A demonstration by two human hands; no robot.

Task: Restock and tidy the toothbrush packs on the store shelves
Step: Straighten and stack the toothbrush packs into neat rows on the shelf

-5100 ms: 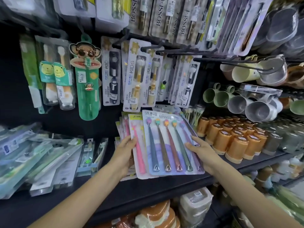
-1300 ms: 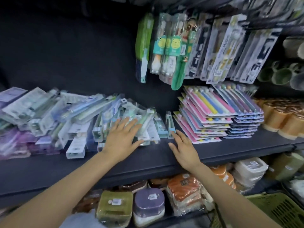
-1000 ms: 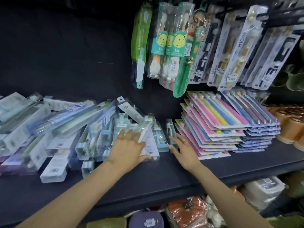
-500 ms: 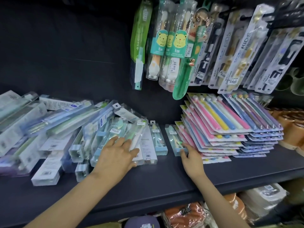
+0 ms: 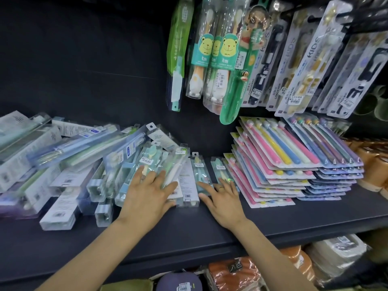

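A loose heap of clear boxed toothbrush packs lies across the left of the dark shelf. My left hand rests flat, fingers spread, on the heap's right end, over a pack with a teal brush. My right hand lies flat on the shelf beside it, fingers spread and touching two narrow teal packs that lie side by side. To the right stand two neat stacks of flat multi-brush cards, pink-edged and blue-edged.
Kids' toothbrush packs hang from pegs above the shelf's right half. Orange jars stand at the far right. The lower shelf holds lidded boxes in orange and purple. The back wall on the left is bare and dark.
Since 5 s ago, my hands left the card stacks and the view shifted left to the boxed packs. In the last half second my right hand moved from the pink stack's corner onto the narrow teal packs.
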